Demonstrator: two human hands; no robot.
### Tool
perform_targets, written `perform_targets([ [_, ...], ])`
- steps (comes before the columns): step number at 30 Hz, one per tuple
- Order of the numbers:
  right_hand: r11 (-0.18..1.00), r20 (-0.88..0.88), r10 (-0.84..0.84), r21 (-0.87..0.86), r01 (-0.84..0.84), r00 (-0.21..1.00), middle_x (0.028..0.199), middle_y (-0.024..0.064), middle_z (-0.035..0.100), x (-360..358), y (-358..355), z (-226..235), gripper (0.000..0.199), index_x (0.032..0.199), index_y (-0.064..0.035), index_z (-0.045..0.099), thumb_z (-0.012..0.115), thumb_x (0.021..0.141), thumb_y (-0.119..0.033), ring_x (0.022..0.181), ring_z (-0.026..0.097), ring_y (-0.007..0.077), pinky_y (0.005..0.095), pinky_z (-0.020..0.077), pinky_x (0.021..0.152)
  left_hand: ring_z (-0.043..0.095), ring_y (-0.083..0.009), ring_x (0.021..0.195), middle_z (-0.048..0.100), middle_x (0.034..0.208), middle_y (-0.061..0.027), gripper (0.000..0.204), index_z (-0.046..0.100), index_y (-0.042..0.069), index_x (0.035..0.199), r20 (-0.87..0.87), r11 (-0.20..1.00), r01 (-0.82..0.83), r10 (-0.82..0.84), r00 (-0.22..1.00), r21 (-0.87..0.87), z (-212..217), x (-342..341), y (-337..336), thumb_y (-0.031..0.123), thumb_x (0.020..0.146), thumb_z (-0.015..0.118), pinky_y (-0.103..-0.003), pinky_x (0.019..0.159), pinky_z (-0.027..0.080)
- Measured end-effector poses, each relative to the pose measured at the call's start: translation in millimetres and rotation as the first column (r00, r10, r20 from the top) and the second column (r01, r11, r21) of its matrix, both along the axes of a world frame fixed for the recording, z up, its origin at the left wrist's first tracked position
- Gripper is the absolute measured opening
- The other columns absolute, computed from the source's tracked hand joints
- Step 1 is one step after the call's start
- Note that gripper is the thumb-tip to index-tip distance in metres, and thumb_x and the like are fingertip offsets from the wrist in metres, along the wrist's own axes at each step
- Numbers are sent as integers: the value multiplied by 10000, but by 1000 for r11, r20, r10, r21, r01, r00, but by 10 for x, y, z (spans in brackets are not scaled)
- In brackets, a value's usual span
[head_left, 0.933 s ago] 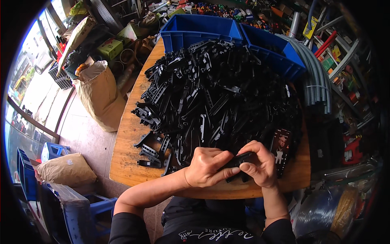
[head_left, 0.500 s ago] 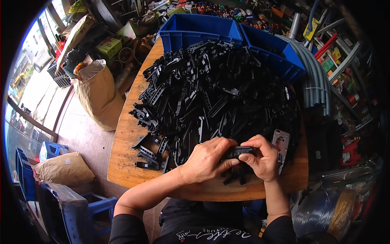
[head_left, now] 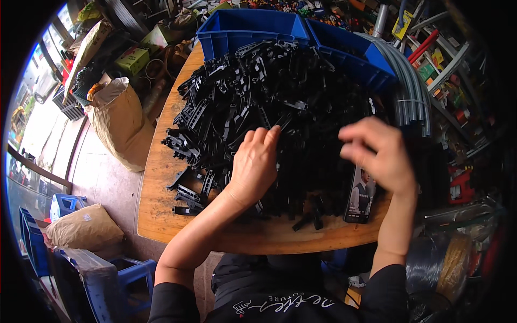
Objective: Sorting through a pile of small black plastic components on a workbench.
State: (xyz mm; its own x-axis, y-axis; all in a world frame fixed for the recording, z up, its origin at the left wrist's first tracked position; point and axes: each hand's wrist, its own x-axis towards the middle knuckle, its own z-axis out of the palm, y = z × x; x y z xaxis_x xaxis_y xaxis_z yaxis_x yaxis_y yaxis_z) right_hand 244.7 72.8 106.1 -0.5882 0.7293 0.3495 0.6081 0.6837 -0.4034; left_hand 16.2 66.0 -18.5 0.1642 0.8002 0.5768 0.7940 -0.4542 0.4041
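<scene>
A large heap of black plastic parts [head_left: 226,107], many long and slotted, covers most of the wooden table. My left hand [head_left: 253,164] reaches into the heap's near middle with its fingers closed; whatever they grip is hidden among the black pieces. Off to the right, my right hand [head_left: 379,153] is raised over the heap's right side, blurred by motion. A gap shows between its thumb and forefinger, and no part is visible there. Just below that hand lies a smartphone [head_left: 360,199] with a lit picture, near the table's front edge.
Two blue plastic bins [head_left: 253,37] stand behind the heap. The wooden table [head_left: 156,215] has a curved front edge. On the left are a brown paper sack [head_left: 121,121] and a blue stool [head_left: 134,274]. Grey hoses [head_left: 412,102] hang at the right.
My hands, earlier together around a black part near the front edge, have separated. The left moved forward into the heap; the right swung right and forward. The part is no longer visible between them.
</scene>
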Motion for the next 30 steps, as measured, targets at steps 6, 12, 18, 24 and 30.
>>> perform_targets([
  [6,958,265,-135,-210,194,955,936,104,588,-39,-941,-1047,509,1062,-16,616,799,656,-262,821,624,285,363,519,715,539,-333,852,539,908,-141,209,563,20,957,284,999,6,7,959,-42,84,-195,-17,28,751,595,-404,721,455],
  [12,961,43,-122,-245,129,992,1016,118,549,-104,-852,-1373,476,1144,-29,587,758,721,-166,816,624,270,341,521,691,608,-266,650,596,771,-149,193,525,-8,974,611,893,347,-108,784,-287,204,-86,-137,52,809,606,-340,589,468],
  [18,987,39,-158,-31,159,987,865,125,587,-235,-730,-1305,255,995,-3,595,687,763,-52,769,614,267,339,513,651,594,-145,605,598,680,-89,186,517,-8,976,706,813,471,-108,700,-342,90,-141,-156,84,836,598,-291,565,462],
  [24,981,40,-195,28,194,980,815,99,584,-253,-640,-1247,177,912,-10,590,680,762,-38,736,602,283,354,493,618,569,-95,666,586,784,-53,117,509,4,935,750,739,524,-39,661,-423,217,-104,-180,33,844,576,-232,605,467],
  [30,985,-8,-136,102,136,991,838,84,584,-284,-480,-1109,200,907,-14,613,707,738,-63,764,590,267,354,488,657,582,-114,595,606,690,-62,153,520,-9,961,755,763,531,-89,650,-367,145,-83,-163,85,860,584,-257,555,474],
])
